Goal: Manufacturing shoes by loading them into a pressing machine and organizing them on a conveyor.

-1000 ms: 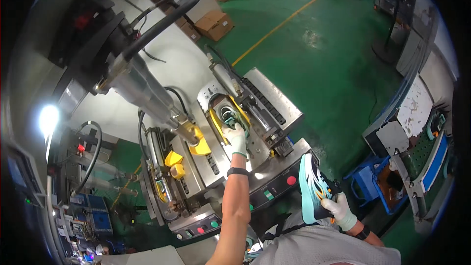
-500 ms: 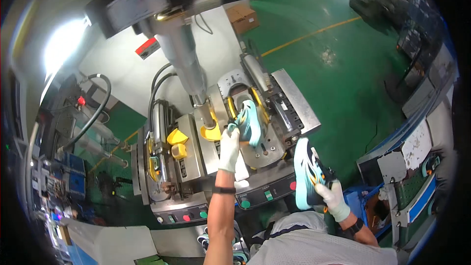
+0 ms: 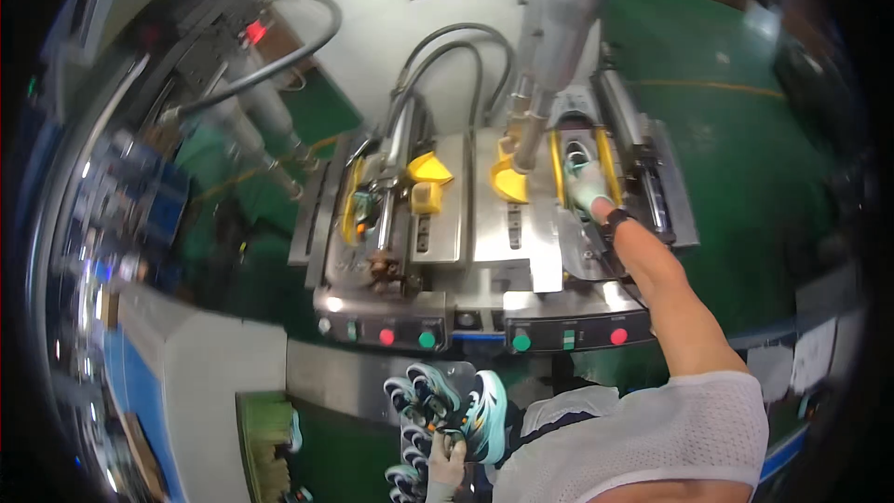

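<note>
My right hand, in a white glove with a dark band at the wrist, reaches up into the right-hand station of a metal press machine. It grips a pale teal-and-white shoe lying between the station's yellow rails. My left hand, also gloved, is low by my body and holds a teal-and-white shoe. This shoe rests against a stack of similar shoes standing in front of the machine.
Yellow blocks sit in the middle stations under a grey press column and black hoses. The front panel has green and red buttons. A green floor lies to the right, more machinery to the left.
My left hand lifted a teal shoe out of the right station and brought it down to the stack. My right hand carried its shoe up into that station. The view shifted left.
</note>
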{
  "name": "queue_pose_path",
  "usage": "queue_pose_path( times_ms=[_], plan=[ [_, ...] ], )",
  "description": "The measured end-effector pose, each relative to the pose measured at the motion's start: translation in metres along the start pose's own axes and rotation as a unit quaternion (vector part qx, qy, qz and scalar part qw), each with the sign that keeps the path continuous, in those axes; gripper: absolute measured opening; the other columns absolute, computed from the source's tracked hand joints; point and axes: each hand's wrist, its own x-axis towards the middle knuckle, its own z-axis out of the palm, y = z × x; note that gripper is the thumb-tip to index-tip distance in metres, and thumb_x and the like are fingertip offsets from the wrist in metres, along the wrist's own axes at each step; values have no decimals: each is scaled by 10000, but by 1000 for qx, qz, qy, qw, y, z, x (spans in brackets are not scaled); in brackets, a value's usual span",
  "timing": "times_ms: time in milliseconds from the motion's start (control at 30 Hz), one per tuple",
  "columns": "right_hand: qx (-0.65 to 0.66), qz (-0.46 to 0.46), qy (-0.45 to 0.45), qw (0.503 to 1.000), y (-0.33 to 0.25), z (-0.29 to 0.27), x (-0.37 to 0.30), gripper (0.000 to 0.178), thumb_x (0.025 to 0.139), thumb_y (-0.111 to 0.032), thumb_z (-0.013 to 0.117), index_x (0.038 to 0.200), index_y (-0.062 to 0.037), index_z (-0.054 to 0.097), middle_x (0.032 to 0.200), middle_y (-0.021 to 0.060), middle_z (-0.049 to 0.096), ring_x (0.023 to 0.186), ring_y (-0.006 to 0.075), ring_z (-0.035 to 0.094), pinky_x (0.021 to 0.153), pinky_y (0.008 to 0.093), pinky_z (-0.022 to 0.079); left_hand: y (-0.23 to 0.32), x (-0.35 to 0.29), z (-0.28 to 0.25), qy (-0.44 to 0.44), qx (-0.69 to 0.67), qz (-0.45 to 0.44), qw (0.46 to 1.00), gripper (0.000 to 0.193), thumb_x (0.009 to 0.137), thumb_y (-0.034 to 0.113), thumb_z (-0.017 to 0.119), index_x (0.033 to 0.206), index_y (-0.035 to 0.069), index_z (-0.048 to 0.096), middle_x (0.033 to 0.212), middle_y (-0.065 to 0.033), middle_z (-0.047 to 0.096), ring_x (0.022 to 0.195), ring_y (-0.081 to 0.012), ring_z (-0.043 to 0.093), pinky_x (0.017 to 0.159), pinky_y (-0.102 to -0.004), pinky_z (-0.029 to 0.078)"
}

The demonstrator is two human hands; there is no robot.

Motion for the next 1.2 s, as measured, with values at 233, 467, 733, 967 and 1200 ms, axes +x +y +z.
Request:
queue_pose_path(
  times_ms=[233, 467, 733, 967, 1200],
  plan=[
    [248, -131, -248, 927, 55, 12, 44, 194, 870, -196, 645, 966, -33, 688, 776, 33, 658, 620, 137, 602, 568, 310, 474, -119, -50, 6, 323, -28, -87, 942, 287, 945, 151, 520, 1155, -44, 498, 1024, -161, 613, 965, -232, 594, 860, -341, 457],
    [103, -346, -63, 930, 27, -12, -77, 597, 964, -240, 567, 1407, 84, 331, 1426, 237, 424, 1306, 325, 432, 1108, 381, 307, -176, -65, 14, 430, -80, -122, 891, 502, 934, 203, 554, 1325, -77, 409, 1182, -201, 618, 1099, -245, 596, 938, -321, 442],
    [-150, -571, -74, 804, 167, 56, -212, 689, 903, -113, 595, 1471, 41, 237, 1530, 263, 230, 1399, 388, 279, 1154, 437, 237, -179, -58, -27, 374, -190, -98, 902, 490, 922, 225, 590, 1302, -51, 450, 1166, -230, 620, 1092, -278, 609, 927, -345, 464],
    [-167, -589, -151, 776, 74, 41, -309, 1001, 655, -106, 802, 1473, 8, 236, 1512, 267, 237, 1399, 427, 242, 1145, 464, 240, -252, -164, -117, 512, -170, -157, 827, 498, 936, 243, 542, 1339, -25, 427, 1218, -231, 597, 1089, -300, 604, 905, -364, 470],
    [-94, -594, -332, 726, 64, 72, -407, 871, 791, -62, 696, 1495, 11, 188, 1552, 260, 158, 1448, 401, 143, 1176, 452, 141, -366, -262, -146, 724, -102, -206, 650, 626, 935, 112, 533, 1464, -31, 229, 1384, -268, 455, 1274, -325, 476, 1061, -350, 360]
  ],
)
